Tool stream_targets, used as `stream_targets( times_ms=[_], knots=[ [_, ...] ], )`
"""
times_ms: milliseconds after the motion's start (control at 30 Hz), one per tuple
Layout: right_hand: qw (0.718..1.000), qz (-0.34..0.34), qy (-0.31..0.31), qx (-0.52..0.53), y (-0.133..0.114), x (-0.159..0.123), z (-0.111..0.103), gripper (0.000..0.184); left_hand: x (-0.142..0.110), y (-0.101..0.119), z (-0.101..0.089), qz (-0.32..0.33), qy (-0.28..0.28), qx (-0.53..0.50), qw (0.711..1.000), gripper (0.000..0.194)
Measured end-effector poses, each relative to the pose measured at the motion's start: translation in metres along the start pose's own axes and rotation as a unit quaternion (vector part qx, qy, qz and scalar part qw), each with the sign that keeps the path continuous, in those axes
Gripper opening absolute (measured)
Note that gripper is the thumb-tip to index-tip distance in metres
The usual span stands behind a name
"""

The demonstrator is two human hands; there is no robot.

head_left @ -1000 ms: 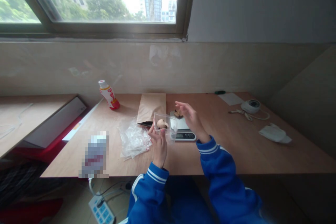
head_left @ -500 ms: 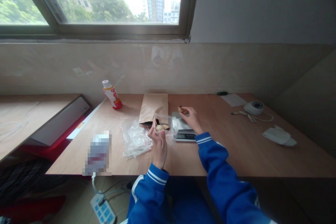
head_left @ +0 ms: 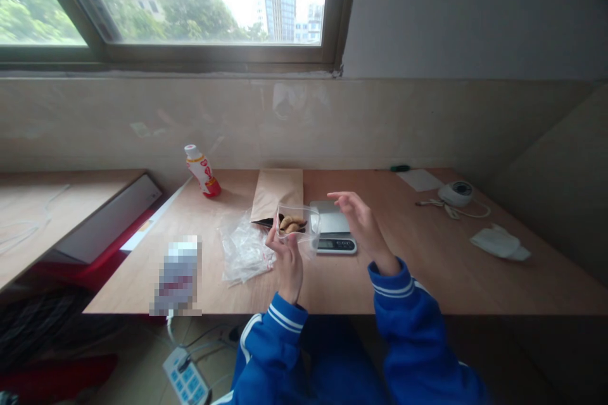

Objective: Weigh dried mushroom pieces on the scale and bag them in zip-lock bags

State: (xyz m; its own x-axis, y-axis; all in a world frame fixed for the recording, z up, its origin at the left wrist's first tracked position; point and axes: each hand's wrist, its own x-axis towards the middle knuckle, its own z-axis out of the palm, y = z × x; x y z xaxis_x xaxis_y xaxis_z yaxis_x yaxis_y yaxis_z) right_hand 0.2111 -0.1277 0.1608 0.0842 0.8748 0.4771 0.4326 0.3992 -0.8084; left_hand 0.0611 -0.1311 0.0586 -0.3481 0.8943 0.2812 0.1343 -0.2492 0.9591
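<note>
My left hand grips a clear plastic bag by its left part, above the table. Inside the bag lie brown and tan pieces that look like dried slices; their exact kind is too small to tell. To the right, my right hand hovers with its fingers stretched out and nothing in them. Below and between the hands stands a digital kitchen scale, its metal plate bare where it shows. Behind the bag lies a brown paper pouch with its dark mouth facing me.
Crumpled clear plastic bags lie left of my left hand. A red and white bottle stands at the back left. On the right are a white camera with its cable, a paper sheet and a white folded item.
The brown piece that was in my right hand now appears to be in the bag with the others. My right hand has opened and shifted slightly right, uncovering more of the scale.
</note>
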Motion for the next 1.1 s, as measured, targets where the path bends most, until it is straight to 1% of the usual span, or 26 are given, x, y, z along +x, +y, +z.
stream_targets(
  times_ms=[67, 100, 167, 233, 333, 433, 500, 633, 700, 767, 833, 900, 967, 1033, 1100],
  knots=[
    [0.997, 0.049, -0.060, 0.005, 0.009, -0.011, 0.006, 0.038, -0.001, 0.001, -0.001, 0.005, 0.001, -0.002, 1.000, 0.041],
    [0.994, 0.071, -0.083, 0.005, 0.014, -0.016, 0.010, 0.043, -0.001, 0.002, -0.001, 0.014, 0.002, -0.007, 1.000, 0.041],
    [0.990, 0.102, -0.095, 0.007, 0.022, -0.028, 0.020, 0.052, -0.002, 0.005, -0.001, 0.039, 0.004, -0.022, 0.999, 0.041],
    [0.990, 0.117, -0.077, 0.017, 0.027, -0.037, 0.030, 0.051, -0.002, 0.007, -0.001, 0.062, 0.008, -0.027, 0.998, 0.039],
    [0.990, 0.126, -0.043, 0.052, 0.028, -0.043, 0.038, 0.038, -0.003, 0.009, -0.003, 0.100, 0.008, -0.018, 0.995, 0.035],
    [0.990, 0.118, -0.022, 0.077, 0.022, -0.044, 0.037, 0.030, -0.004, 0.009, -0.007, 0.160, 0.009, 0.008, 0.987, 0.038],
    [0.990, 0.109, -0.018, 0.088, 0.017, -0.044, 0.035, 0.026, -0.005, 0.009, -0.009, 0.181, 0.018, 0.032, 0.983, 0.042],
    [0.985, 0.106, 0.017, 0.136, 0.009, -0.048, 0.035, 0.026, -0.007, 0.011, -0.013, 0.177, 0.034, 0.053, 0.982, 0.047],
    [0.978, 0.110, 0.056, 0.166, 0.007, -0.051, 0.039, 0.025, -0.007, 0.012, -0.014, 0.175, 0.042, 0.048, 0.982, 0.049],
    [0.968, 0.117, 0.108, 0.195, 0.005, -0.053, 0.043, 0.024, -0.006, 0.014, -0.016, 0.176, 0.043, 0.035, 0.983, 0.056],
    [0.955, 0.125, 0.163, 0.216, 0.003, -0.054, 0.045, 0.024, -0.004, 0.017, -0.020, 0.163, 0.018, 0.014, 0.986, 0.065],
    [0.946, 0.125, 0.205, 0.215, 0.003, -0.055, 0.046, 0.024, -0.001, 0.019, -0.023, 0.115, -0.008, -0.009, 0.993, 0.066],
    [0.943, 0.122, 0.238, 0.198, 0.005, -0.055, 0.044, 0.025, 0.001, 0.023, -0.025, 0.034, -0.024, -0.032, 0.999, 0.059],
    [0.942, 0.121, 0.253, 0.182, 0.008, -0.056, 0.042, 0.027, 0.003, 0.028, -0.026, -0.032, -0.058, -0.065, 0.996, 0.049],
    [0.945, 0.126, 0.250, 0.169, 0.011, -0.058, 0.040, 0.028, 0.005, 0.033, -0.025, -0.058, -0.117, -0.106, 0.986, 0.042]
  ],
)
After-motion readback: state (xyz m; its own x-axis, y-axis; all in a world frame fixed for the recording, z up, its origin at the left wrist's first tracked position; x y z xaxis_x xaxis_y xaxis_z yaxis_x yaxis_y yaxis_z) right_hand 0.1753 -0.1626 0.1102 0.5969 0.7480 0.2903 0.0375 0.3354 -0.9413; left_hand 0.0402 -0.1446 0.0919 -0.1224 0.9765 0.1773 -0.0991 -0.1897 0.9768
